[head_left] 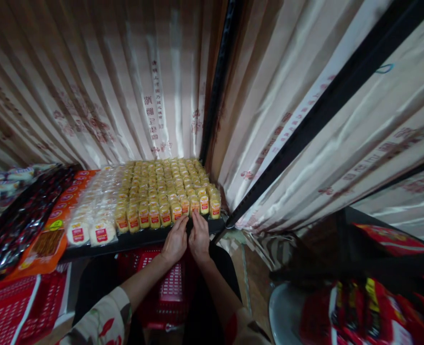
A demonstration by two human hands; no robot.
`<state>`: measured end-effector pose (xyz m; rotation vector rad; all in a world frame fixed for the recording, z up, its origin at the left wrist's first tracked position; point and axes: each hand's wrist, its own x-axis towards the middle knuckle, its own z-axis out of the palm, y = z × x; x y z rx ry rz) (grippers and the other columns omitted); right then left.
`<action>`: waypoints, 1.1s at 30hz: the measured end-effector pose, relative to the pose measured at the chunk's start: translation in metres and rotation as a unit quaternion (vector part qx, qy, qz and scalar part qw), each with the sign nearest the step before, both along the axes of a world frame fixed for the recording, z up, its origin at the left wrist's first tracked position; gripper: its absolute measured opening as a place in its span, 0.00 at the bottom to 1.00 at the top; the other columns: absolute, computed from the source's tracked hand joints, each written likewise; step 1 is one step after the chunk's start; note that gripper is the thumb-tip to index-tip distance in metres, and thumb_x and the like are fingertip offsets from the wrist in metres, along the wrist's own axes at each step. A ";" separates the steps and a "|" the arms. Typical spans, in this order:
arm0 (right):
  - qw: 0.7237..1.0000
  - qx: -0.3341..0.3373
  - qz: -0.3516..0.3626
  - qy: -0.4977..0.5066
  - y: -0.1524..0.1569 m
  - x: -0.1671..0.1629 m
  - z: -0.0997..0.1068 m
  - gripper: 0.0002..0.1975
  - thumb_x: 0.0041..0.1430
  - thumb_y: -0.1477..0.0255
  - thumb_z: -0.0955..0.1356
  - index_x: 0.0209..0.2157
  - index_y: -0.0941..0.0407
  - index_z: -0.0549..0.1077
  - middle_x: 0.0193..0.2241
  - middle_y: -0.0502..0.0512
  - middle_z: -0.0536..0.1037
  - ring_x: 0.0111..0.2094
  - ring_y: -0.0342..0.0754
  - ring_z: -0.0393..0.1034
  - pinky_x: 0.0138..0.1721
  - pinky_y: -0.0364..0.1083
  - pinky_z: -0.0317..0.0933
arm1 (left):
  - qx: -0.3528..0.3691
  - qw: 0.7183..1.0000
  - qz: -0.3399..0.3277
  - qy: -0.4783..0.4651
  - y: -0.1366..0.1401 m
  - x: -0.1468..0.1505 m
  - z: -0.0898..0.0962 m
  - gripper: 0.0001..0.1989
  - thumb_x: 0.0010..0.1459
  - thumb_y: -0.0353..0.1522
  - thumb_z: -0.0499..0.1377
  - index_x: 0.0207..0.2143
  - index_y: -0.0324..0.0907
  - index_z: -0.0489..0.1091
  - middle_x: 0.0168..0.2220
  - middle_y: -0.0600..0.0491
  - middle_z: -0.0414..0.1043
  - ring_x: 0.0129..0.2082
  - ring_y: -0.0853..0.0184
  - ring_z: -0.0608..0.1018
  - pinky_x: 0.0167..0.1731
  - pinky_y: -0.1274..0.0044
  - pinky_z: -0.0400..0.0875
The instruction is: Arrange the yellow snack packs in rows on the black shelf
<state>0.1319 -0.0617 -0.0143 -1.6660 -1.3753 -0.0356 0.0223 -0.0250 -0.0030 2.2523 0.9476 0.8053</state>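
Note:
Small yellow cakes in clear wrappers with red and orange labels stand in tight rows on a dark shelf. My left hand is at the front edge, fingers stretched forward against the lower front of the packs. Close beside it, my right hand also reaches forward, its fingertips at the front packs near the row's right end. Both hands look open, with nothing gripped in them. Their fingertips partly cover the labels behind. Left of the yellow cakes are rows of white round packs with red labels.
Orange snack bags and dark shiny packets lie farther left. A red basket is below the shelf. Black posts and a printed curtain stand behind. At lower right are red packages and a grey stool.

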 end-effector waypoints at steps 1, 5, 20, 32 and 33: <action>1.000 -0.003 0.008 -0.001 0.002 0.002 0.000 0.29 0.53 0.83 0.54 0.56 0.62 0.63 0.54 0.62 0.68 0.58 0.49 0.56 0.57 0.54 0.57 | -0.002 1.000 0.001 -0.001 0.000 0.002 0.000 0.26 0.55 0.22 0.44 0.57 0.34 0.58 0.59 0.41 0.58 0.60 0.63 0.60 0.59 0.64 0.58; 1.000 0.005 0.019 -0.001 0.001 0.007 0.001 0.28 0.53 0.84 0.54 0.55 0.60 0.65 0.54 0.61 0.69 0.57 0.47 0.58 0.57 0.53 0.56 | -0.006 1.000 -0.002 -0.006 -0.001 0.006 -0.001 0.27 0.54 0.21 0.44 0.57 0.35 0.58 0.59 0.42 0.59 0.60 0.63 0.61 0.59 0.64 0.59; 0.995 0.014 -0.093 -0.015 -0.012 0.032 0.001 0.28 0.59 0.80 0.53 0.62 0.59 0.52 0.63 0.62 0.53 0.63 0.51 0.44 0.59 0.60 0.49 | -0.005 1.000 -0.028 -0.009 -0.015 0.017 0.004 0.25 0.54 0.20 0.43 0.54 0.36 0.60 0.57 0.42 0.60 0.57 0.64 0.65 0.56 0.67 0.65; 0.992 0.017 -0.120 0.039 -0.003 0.030 0.014 0.26 0.61 0.73 0.54 0.61 0.64 0.52 0.64 0.67 0.46 0.65 0.54 0.38 0.61 0.60 0.44 | -0.008 1.000 -0.020 -0.010 -0.046 -0.010 0.008 0.23 0.54 0.21 0.44 0.51 0.34 0.64 0.55 0.41 0.62 0.56 0.64 0.67 0.55 0.68 0.65; 0.993 0.020 -0.115 0.031 -0.005 0.028 0.014 0.26 0.61 0.74 0.54 0.61 0.64 0.52 0.64 0.67 0.45 0.65 0.54 0.38 0.61 0.60 0.44 | -0.013 1.000 -0.018 -0.010 -0.052 -0.017 0.005 0.22 0.54 0.21 0.44 0.50 0.34 0.65 0.55 0.41 0.63 0.56 0.64 0.67 0.55 0.68 0.66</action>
